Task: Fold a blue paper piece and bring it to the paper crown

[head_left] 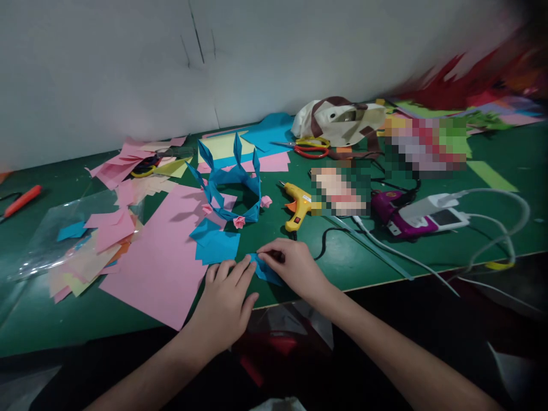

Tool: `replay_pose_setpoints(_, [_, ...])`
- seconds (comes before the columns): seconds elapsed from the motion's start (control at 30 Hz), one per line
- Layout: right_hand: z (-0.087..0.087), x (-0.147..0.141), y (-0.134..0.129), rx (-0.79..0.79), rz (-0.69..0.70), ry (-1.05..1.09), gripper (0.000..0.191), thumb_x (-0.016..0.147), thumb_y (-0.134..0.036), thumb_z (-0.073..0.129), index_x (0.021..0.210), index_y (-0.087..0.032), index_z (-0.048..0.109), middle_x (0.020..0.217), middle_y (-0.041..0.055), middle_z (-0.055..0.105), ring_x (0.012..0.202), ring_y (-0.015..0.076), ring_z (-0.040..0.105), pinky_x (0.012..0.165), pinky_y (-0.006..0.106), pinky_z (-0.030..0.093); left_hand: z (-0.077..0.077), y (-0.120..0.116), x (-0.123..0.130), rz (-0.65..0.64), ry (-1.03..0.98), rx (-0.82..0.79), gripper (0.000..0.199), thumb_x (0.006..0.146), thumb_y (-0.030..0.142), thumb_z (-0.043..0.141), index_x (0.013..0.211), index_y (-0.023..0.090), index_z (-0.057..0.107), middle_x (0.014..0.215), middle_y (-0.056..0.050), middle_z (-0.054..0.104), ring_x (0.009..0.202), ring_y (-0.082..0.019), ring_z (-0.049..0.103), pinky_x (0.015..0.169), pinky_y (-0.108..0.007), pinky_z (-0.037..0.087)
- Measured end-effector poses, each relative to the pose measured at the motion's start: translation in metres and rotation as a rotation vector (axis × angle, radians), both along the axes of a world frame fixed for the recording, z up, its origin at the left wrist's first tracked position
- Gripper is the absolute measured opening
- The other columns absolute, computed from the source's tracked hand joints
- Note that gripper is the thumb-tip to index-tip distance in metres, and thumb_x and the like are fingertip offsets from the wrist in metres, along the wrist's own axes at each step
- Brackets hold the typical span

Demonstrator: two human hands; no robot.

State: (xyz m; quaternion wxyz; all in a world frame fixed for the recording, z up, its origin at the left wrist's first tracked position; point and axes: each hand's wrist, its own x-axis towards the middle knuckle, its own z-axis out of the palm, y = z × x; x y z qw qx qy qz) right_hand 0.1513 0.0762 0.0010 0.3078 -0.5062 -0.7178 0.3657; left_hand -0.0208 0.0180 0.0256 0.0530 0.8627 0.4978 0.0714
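Note:
A small folded piece of blue paper [269, 275] lies at the table's front edge between my hands. My left hand [226, 302] rests on the table, fingers stretched out and apart, its fingertips at the left side of that paper. With thumb and index finger pinched together, my right hand [297, 271] grips the paper's upper edge. Loose blue paper sheets [217, 242] lie just beyond my left fingers. Behind them stands a blue paper crown [235, 211] with upright points and small pink paper flowers [239, 222] around its base.
A yellow glue gun [298, 206] lies beyond my right hand. Large pink paper [158, 257] and a heap of scraps [94, 245] are at left. Scissors [310, 149] and a cream-and-brown bag [334, 123] sit near the wall. A purple-and-white power strip [422, 222] with cables is at right.

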Motion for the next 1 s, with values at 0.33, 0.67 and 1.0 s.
replay_pose_setpoints(0.33, [-0.009, 0.003, 0.001, 0.298, 0.204, -0.121, 0.008, 0.08, -0.01, 0.055, 0.08, -0.016, 0.061, 0.08, 0.003, 0.06, 0.075, 0.0122, 0.056, 0.067, 0.023, 0.046, -0.002, 0.001, -0.002, -0.021, 0.014, 0.0, 0.039, 0.086, 0.021, 0.049, 0.124, 0.013, 0.052, 0.13, -0.011, 0.053, 0.106, -0.028, 0.047, 0.085, -0.045, 0.039])
replay_pose_setpoints(0.67, [-0.009, 0.008, 0.002, 0.654, 0.415, -0.417, 0.023, 0.091, -0.016, 0.042, 0.086, -0.012, 0.064, 0.081, 0.0077, 0.062, 0.076, 0.0164, 0.056, 0.068, 0.029, 0.046, -0.005, 0.001, -0.001, -0.05, 0.051, 0.03, 0.037, 0.087, 0.02, 0.043, 0.122, 0.011, 0.053, 0.135, -0.013, 0.049, 0.119, -0.029, 0.045, 0.093, -0.047, 0.037])
replay_pose_setpoints(1.0, [0.0, 0.013, 0.005, 0.51, 0.429, -0.322, 0.021, 0.09, -0.017, 0.046, 0.092, -0.014, 0.067, 0.087, 0.0064, 0.063, 0.08, 0.0143, 0.06, 0.071, 0.025, 0.05, -0.01, 0.003, -0.005, -0.15, 0.04, 0.074, 0.04, 0.089, 0.019, 0.039, 0.126, 0.008, 0.049, 0.132, -0.017, 0.051, 0.126, -0.026, 0.043, 0.1, -0.045, 0.038])
